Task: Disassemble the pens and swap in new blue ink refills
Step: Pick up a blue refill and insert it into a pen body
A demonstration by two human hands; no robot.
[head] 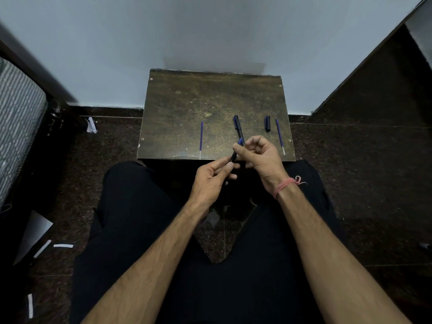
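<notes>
A small worn wooden table (187,101) stands in front of my knees. I hold a black pen barrel (233,156) over its near edge, my left hand (211,177) pinching the lower end and my right hand (261,155) gripping the upper end, where a bit of blue shows. Behind my hands a capped black pen (238,126) lies on the table. One blue refill (201,139) lies to the left. A black pen cap (267,123) and a second blue refill (279,135) lie to the right.
A pale wall rises just behind the table. Dark stone floor surrounds it, with white paper scraps (91,125) and strips (63,246) at the left. A patterned cushion (18,118) sits at the far left. My legs in black trousers fill the foreground.
</notes>
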